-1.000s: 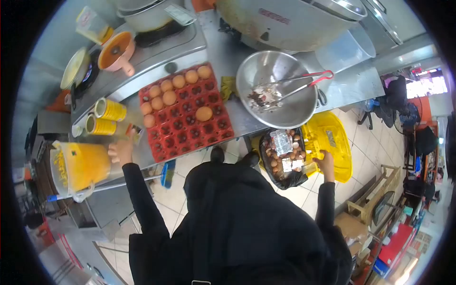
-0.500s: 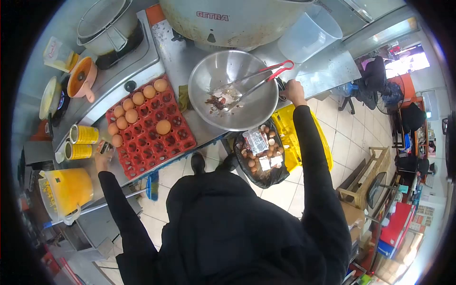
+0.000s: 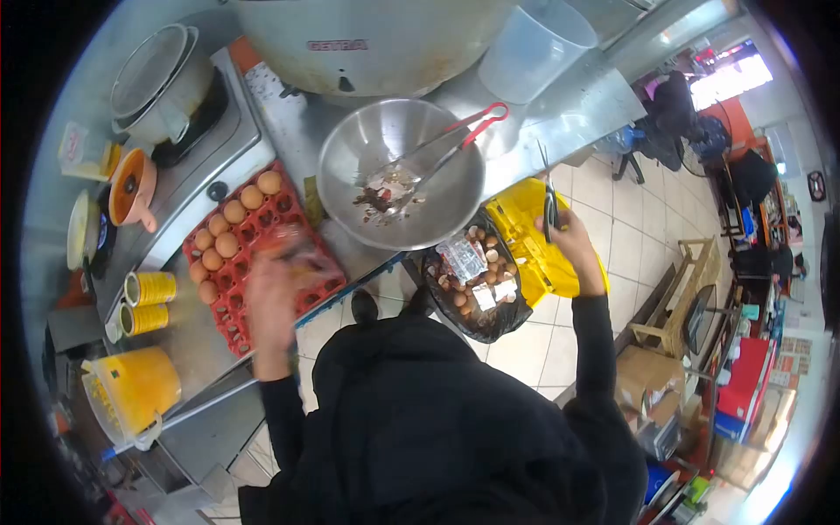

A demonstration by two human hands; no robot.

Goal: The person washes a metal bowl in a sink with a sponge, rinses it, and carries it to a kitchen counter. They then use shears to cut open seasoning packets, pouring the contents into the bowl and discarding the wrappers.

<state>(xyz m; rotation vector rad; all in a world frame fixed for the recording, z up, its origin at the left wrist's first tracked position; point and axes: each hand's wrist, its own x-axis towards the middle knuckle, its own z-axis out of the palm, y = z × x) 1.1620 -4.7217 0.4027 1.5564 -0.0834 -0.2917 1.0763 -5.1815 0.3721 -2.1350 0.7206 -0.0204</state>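
My left hand (image 3: 271,306), blurred by motion, is over the red egg tray (image 3: 229,311). It holds what looks like a clear plastic packet (image 3: 302,258), also smeared. Brown eggs (image 3: 234,212) fill the tray's far and left cells. In my right hand (image 3: 573,241) is a pair of scissors (image 3: 550,206), blades pointing up and away, above a yellow bin lid (image 3: 523,236). Between my hands, a steel mixing bowl (image 3: 337,188) contains white and dark brown ingredients. Red-handled tongs (image 3: 455,147) lean inside it.
A black-lined bin (image 3: 490,325) full of eggshells and wrappers stands below the counter edge. Two yellow cans (image 3: 147,302) and a yellow bucket (image 3: 144,385) are at left. Behind the bowl sit a large GETRA pot (image 3: 394,44) and a clear plastic container (image 3: 534,57).
My left hand has moved right from beside the cans to over the egg tray with the packet. My right hand has come back from the counter edge, raising the scissors. The view has shifted.
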